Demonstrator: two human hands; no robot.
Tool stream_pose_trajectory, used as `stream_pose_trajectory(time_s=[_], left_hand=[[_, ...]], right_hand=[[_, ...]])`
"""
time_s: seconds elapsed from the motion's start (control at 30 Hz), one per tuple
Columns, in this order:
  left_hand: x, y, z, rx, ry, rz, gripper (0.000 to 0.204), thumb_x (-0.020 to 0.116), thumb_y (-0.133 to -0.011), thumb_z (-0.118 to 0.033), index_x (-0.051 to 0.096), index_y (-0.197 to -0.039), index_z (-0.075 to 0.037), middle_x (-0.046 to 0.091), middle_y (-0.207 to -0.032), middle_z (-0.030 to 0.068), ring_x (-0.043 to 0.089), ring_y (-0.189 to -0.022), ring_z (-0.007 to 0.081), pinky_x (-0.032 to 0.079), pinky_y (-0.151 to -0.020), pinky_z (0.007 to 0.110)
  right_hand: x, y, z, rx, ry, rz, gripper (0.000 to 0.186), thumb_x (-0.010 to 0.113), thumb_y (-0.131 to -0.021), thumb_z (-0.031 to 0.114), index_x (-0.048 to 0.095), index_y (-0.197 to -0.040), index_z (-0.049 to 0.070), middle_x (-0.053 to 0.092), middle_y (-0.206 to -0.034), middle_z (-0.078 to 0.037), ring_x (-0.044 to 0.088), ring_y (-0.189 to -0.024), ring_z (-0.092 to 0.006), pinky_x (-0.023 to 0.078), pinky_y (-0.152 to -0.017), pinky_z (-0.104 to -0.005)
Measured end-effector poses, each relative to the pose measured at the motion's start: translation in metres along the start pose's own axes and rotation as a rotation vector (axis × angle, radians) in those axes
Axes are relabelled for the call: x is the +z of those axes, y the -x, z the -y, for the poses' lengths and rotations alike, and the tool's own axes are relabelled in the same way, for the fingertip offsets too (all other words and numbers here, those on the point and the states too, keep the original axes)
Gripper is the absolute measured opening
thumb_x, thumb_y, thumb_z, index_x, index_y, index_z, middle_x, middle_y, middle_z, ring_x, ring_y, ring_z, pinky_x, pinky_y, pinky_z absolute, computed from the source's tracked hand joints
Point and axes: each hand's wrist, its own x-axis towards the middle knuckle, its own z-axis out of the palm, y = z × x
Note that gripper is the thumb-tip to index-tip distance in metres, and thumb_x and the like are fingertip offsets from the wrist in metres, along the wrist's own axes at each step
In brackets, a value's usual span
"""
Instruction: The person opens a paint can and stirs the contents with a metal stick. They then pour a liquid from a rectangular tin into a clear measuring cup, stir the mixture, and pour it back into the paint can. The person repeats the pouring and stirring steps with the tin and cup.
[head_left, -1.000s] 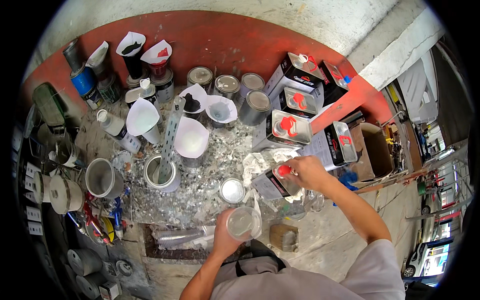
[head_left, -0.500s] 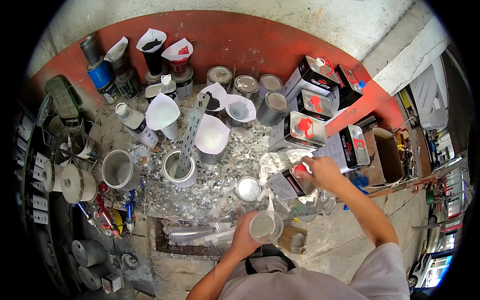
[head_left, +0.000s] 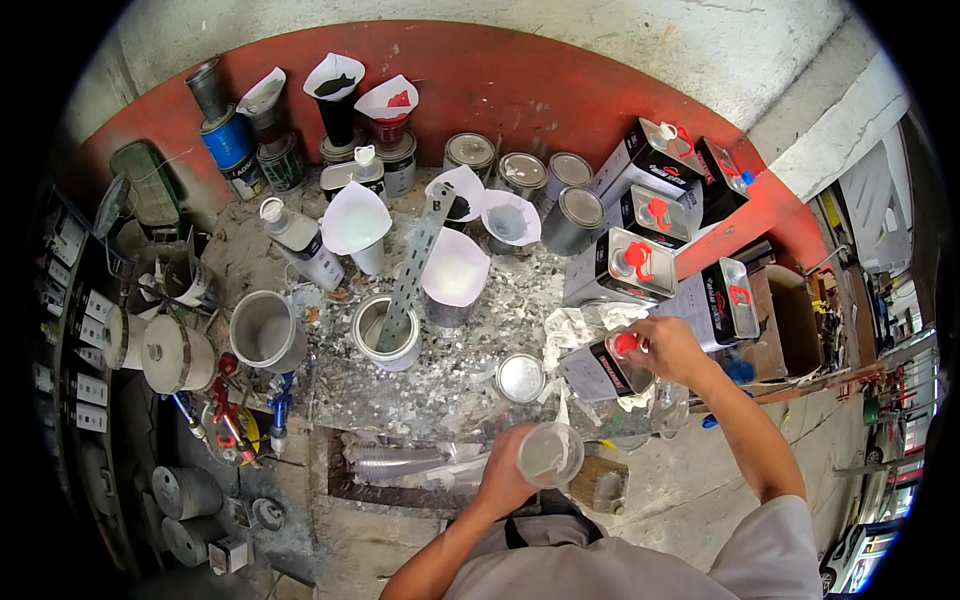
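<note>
Near the bench's front edge my left hand (head_left: 505, 468) is closed round a clear plastic cup (head_left: 550, 455). My right hand (head_left: 675, 350) has its fingers closed on the red cap (head_left: 626, 343) of a rectangular black-and-grey metal tin (head_left: 600, 372). That tin rests beside crumpled white cloth (head_left: 568, 335). A round silver lid (head_left: 520, 377) lies to its left. Behind stand more tins with red handles (head_left: 620, 265). An open can (head_left: 386, 348) holds a perforated metal stick (head_left: 420, 258).
The paint-spattered bench (head_left: 430, 400) carries cans (head_left: 578, 222), paper funnels in cups (head_left: 455, 268) and an empty grey pot (head_left: 266, 330). Spray guns (head_left: 225, 405) hang at the left. A shelf (head_left: 395, 465) holds stacked clear cups. A cardboard box (head_left: 785, 320) stands at the right.
The whole scene has shifted rightward in the picture, as the head moved. Both hands keep their holds on the cup and the red cap, with little other visible movement.
</note>
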Motion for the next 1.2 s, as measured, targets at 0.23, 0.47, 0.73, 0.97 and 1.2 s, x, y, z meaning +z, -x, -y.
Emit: stream_pose_trajectory(time_s=[0.23,0.47,0.73,0.97,1.2], left_hand=[[0.004,-0.002,0.0,-0.038,0.025,0.005,0.067,0.086,-0.065,-0.014,0.057,-0.124,-0.006,0.059,-0.123,0.015,0.054,-0.118,0.0358,0.044,-0.101,0.043],[0.003,-0.004,0.002,0.035,-0.085,0.01,0.07,0.088,-0.064,-0.011,0.054,-0.125,-0.003,0.06,-0.121,0.013,0.059,-0.114,0.0267,0.045,-0.102,0.038],[0.003,-0.008,0.0,-0.004,-0.045,0.02,0.069,0.086,-0.065,-0.009,0.053,-0.126,-0.003,0.06,-0.12,0.0137,0.058,-0.114,0.0294,0.045,-0.101,0.039],[0.004,-0.01,0.001,-0.047,0.005,-0.006,0.065,0.084,-0.066,-0.009,0.056,-0.124,-0.005,0.06,-0.119,0.0147,0.055,-0.115,0.0349,0.044,-0.1,0.043],[0.004,-0.01,0.004,-0.107,0.067,-0.025,0.066,0.085,-0.064,-0.01,0.056,-0.123,-0.004,0.059,-0.121,0.0148,0.055,-0.116,0.0337,0.044,-0.102,0.042]], right_hand=[[0.012,0.0,0.009,0.249,0.227,-0.026,0.051,0.064,-0.089,0.049,0.068,-0.071,0.001,0.062,-0.059,-0.018,0.064,-0.058,-0.0383,0.051,-0.055,-0.0453],[0.004,0.003,-0.009,0.051,-0.116,-0.008,0.033,0.074,-0.08,0.033,0.072,-0.09,0.002,0.068,-0.076,-0.018,0.067,-0.069,-0.0331,0.052,-0.061,-0.0406],[0.008,0.0,0.014,0.246,0.184,-0.058,0.047,0.07,-0.083,0.049,0.067,-0.069,0.003,0.063,-0.06,-0.016,0.063,-0.056,-0.0361,0.051,-0.055,-0.0431],[0.012,-0.001,0.006,0.284,0.048,0.013,0.04,0.076,-0.078,0.043,0.071,-0.087,0.005,0.067,-0.069,-0.014,0.066,-0.064,-0.0341,0.053,-0.061,-0.0432],[0.003,0.005,0.016,0.083,0.075,-0.18,0.036,0.073,-0.083,0.041,0.07,-0.083,0.005,0.068,-0.071,-0.013,0.066,-0.065,-0.0353,0.054,-0.063,-0.0443]])
